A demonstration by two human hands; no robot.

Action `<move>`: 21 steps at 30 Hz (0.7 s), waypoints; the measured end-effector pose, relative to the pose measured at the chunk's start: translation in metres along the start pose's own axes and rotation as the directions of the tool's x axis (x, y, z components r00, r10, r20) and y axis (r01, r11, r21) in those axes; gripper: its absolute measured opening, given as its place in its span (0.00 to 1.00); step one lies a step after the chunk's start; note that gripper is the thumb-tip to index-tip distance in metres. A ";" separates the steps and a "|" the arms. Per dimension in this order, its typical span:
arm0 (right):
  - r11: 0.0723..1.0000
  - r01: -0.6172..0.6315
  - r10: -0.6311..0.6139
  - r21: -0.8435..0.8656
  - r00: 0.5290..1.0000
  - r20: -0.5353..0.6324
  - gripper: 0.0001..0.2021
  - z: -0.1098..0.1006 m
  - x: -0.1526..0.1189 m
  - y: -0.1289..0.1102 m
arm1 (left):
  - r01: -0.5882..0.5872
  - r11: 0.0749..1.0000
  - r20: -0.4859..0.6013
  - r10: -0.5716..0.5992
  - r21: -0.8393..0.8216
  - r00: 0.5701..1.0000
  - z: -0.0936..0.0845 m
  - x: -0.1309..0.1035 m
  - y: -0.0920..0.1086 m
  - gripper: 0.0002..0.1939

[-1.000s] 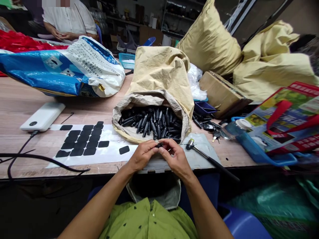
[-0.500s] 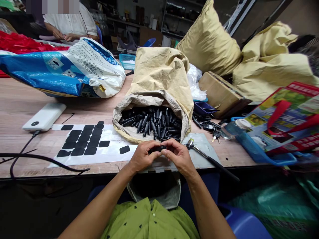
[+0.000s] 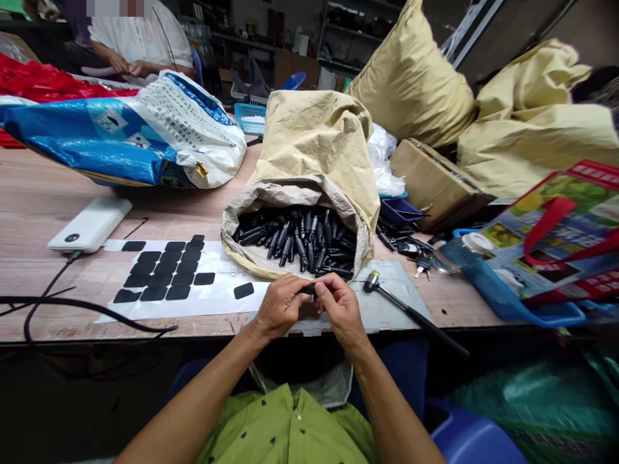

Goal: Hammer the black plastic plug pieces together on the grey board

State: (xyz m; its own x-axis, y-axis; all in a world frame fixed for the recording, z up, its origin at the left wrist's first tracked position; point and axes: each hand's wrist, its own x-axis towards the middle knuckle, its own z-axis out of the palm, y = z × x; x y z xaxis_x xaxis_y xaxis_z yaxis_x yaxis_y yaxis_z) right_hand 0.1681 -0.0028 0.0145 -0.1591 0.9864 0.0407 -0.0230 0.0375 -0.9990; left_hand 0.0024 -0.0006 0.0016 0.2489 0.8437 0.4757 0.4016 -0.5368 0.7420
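Observation:
Between my two hands, near the table's front edge, is a small black part [image 3: 308,289]. My left hand [image 3: 281,305] is closed on its left end, and my right hand [image 3: 337,305] pinches its right end. Just beyond them a beige sack [image 3: 314,138] lies with its mouth facing me, full of black tubular parts [image 3: 302,241]. Left of my hands, a white sheet [image 3: 220,303] carries rows of black rounded patches [image 3: 157,280]. A small hammer [image 3: 396,299] lies right of my hands on a grey board [image 3: 403,277].
A white power bank [image 3: 90,225] with a cable stands left. Behind it lies a blue and white bag [image 3: 120,138]. On the right are keys [image 3: 423,267], a bottle [image 3: 459,251] and a blue basket [image 3: 512,299]. A person [image 3: 140,45] sits across at the back left.
My left fingers have curled in more, and my right fingers have shifted on the black part, which now shows more between them. The whole view has moved slightly.

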 end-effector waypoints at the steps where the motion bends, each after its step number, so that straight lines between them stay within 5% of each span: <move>1: 1.000 0.003 -0.003 -0.010 1.000 0.018 0.16 -0.003 0.000 0.001 | 0.000 1.000 0.007 0.000 -0.001 1.000 0.000 0.001 0.000 0.12; 7: 0.960 0.149 -0.144 -0.237 0.989 0.039 0.13 -0.014 -0.005 0.005 | -0.092 0.994 0.031 0.090 0.056 0.995 0.005 0.003 -0.002 0.12; 14: 0.827 0.354 -0.381 -0.437 0.924 0.029 0.05 0.002 -0.015 0.000 | -0.180 0.980 -0.015 0.182 0.088 0.983 0.004 -0.001 0.000 0.14; 21: 0.905 0.264 -0.273 -0.333 0.962 0.019 0.07 -0.010 -0.010 0.009 | -0.077 0.997 0.005 0.077 -0.010 0.997 0.004 0.003 0.001 0.12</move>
State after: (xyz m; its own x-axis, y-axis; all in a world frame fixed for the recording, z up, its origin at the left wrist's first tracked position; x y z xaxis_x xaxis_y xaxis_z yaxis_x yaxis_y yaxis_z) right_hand 0.1794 -0.0108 0.0050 -0.1654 0.9354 0.3125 0.2661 0.3474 -0.8992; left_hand 0.0072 0.0012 0.0016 0.2838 0.7997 0.5291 0.3726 -0.6004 0.7076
